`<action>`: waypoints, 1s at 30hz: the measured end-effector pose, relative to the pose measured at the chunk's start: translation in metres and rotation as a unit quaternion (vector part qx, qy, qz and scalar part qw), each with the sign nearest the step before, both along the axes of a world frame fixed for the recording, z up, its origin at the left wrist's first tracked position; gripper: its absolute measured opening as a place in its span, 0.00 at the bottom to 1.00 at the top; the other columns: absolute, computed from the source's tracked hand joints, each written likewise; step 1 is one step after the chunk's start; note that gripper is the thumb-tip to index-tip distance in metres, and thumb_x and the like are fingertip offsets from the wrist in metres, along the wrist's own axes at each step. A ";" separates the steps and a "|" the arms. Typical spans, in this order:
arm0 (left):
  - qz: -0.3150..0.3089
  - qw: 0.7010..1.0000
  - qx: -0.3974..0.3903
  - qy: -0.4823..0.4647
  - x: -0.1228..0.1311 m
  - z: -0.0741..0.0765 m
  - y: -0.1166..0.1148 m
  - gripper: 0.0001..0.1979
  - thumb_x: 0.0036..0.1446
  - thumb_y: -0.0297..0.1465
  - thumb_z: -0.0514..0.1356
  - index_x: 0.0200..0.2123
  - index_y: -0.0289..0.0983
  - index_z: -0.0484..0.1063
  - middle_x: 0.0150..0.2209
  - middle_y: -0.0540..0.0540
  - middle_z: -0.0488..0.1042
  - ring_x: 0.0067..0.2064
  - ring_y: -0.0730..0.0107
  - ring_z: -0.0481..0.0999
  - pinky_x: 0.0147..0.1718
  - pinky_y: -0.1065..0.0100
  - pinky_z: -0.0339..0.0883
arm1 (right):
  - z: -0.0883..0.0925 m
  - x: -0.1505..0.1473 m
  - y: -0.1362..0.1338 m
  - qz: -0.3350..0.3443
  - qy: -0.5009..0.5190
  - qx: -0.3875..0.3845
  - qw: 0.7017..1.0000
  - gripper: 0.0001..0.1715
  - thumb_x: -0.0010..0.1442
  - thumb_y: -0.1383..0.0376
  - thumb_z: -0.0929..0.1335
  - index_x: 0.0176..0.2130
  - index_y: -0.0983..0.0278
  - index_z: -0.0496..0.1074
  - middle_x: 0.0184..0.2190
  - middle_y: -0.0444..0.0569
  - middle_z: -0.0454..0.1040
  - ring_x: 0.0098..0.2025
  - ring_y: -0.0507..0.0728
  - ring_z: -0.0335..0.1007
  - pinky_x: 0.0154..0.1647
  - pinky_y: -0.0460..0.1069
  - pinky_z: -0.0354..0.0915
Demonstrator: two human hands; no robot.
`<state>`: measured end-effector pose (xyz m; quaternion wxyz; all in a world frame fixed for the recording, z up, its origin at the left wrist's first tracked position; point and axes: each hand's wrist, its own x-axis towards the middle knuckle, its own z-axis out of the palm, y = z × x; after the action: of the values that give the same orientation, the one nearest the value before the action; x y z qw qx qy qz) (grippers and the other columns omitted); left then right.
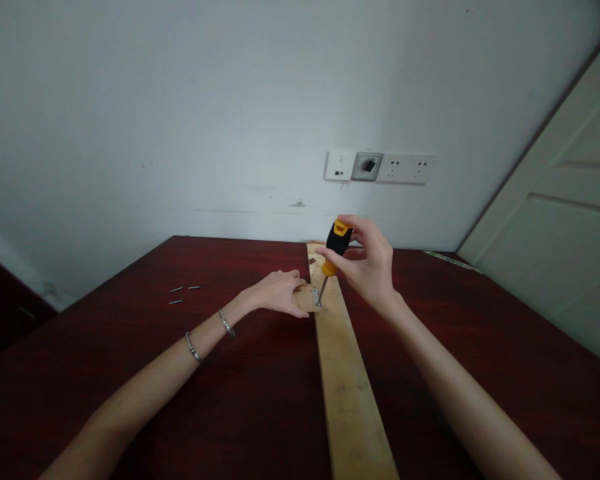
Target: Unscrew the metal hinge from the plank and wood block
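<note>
Right hand (373, 263) grips a screwdriver (339, 239) near the left edge of a plank (351, 387); left hand (279, 291) clasps a wooden block (304, 299), tabletop (240, 407) spreading either side.

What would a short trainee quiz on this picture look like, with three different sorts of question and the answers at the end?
1. Open question: What does the right hand hold?
2. True or false: The left hand is flat on the table, gripping nothing.
3. Multiple choice: How many thin metal pieces lie loose to the left of the left hand?
A) One
B) Three
C) Six

Key:
1. A black and yellow screwdriver, its shaft pointing down.
2. False; it grips a small wooden piece at the edge of the long board.
3. B
</note>
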<state>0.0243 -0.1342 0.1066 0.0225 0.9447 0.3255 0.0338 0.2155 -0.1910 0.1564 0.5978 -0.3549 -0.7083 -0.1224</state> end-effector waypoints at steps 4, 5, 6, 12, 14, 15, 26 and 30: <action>0.003 1.000 0.002 -0.005 0.001 -0.002 0.000 0.31 0.44 0.54 0.62 0.45 0.38 0.73 0.39 0.44 0.71 0.34 0.61 0.73 0.32 0.65 0.61 | 0.000 0.001 -0.001 -0.021 -0.013 0.012 1.000 0.26 0.54 0.58 0.73 0.50 0.58 0.66 0.39 0.48 0.68 0.35 0.54 0.66 0.22 0.45 0.70; 0.004 1.000 0.003 -0.008 0.001 -0.003 0.000 0.31 0.44 0.54 0.62 0.45 0.38 0.73 0.38 0.44 0.71 0.34 0.62 0.73 0.32 0.65 0.61 | 0.000 0.001 -0.001 -0.026 -0.015 0.012 0.999 0.26 0.54 0.57 0.73 0.50 0.58 0.66 0.38 0.48 0.68 0.35 0.54 0.66 0.22 0.46 0.69; 0.005 1.000 0.003 -0.010 0.001 -0.003 0.000 0.30 0.44 0.54 0.62 0.44 0.38 0.73 0.38 0.44 0.71 0.34 0.62 0.73 0.32 0.66 0.61 | 0.000 0.001 -0.001 -0.030 -0.015 0.011 0.999 0.26 0.54 0.57 0.73 0.50 0.58 0.66 0.38 0.48 0.67 0.35 0.54 0.66 0.22 0.46 0.69; 0.008 1.000 0.001 -0.015 0.004 -0.005 -0.003 0.30 0.44 0.54 0.62 0.44 0.38 0.73 0.39 0.45 0.70 0.34 0.63 0.73 0.33 0.66 0.61 | 0.000 0.000 -0.002 -0.052 -0.020 0.006 0.998 0.25 0.54 0.58 0.73 0.49 0.59 0.66 0.37 0.47 0.66 0.36 0.54 0.65 0.25 0.47 0.70; 0.007 1.000 0.000 -0.015 0.005 -0.003 -0.005 0.31 0.44 0.54 0.62 0.45 0.38 0.73 0.40 0.44 0.71 0.34 0.62 0.73 0.33 0.65 0.62 | 0.001 0.001 -0.002 -0.061 -0.016 0.004 0.998 0.24 0.54 0.57 0.73 0.48 0.59 0.66 0.37 0.47 0.66 0.35 0.54 0.65 0.25 0.47 0.70; 0.006 1.000 -0.001 -0.015 0.006 -0.003 -0.006 0.31 0.44 0.54 0.62 0.46 0.38 0.73 0.40 0.43 0.71 0.34 0.62 0.73 0.33 0.64 0.62 | 0.001 0.001 -0.002 -0.065 -0.012 0.003 0.998 0.24 0.53 0.57 0.73 0.48 0.58 0.66 0.37 0.48 0.66 0.35 0.55 0.65 0.24 0.47 0.69; 0.004 1.000 0.000 -0.024 0.005 0.002 -0.006 0.31 0.44 0.53 0.63 0.45 0.38 0.73 0.41 0.44 0.71 0.35 0.61 0.73 0.33 0.65 0.62 | 0.006 0.002 -0.002 -0.001 0.011 -0.050 0.999 0.25 0.55 0.63 0.70 0.53 0.57 0.65 0.47 0.50 0.71 0.37 0.55 0.70 0.25 0.48 0.73; 0.007 1.000 -0.006 -0.026 0.004 0.003 -0.006 0.30 0.44 0.53 0.64 0.45 0.38 0.73 0.40 0.45 0.71 0.35 0.62 0.73 0.33 0.66 0.61 | 0.011 0.003 -0.006 0.016 0.013 -0.070 0.997 0.27 0.55 0.65 0.68 0.55 0.58 0.64 0.49 0.52 0.70 0.44 0.58 0.70 0.29 0.50 0.75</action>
<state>0.0279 -0.1399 0.1097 0.0364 0.9411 0.3313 0.0565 0.2188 -0.1966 0.1674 0.5820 -0.3863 -0.7132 -0.0582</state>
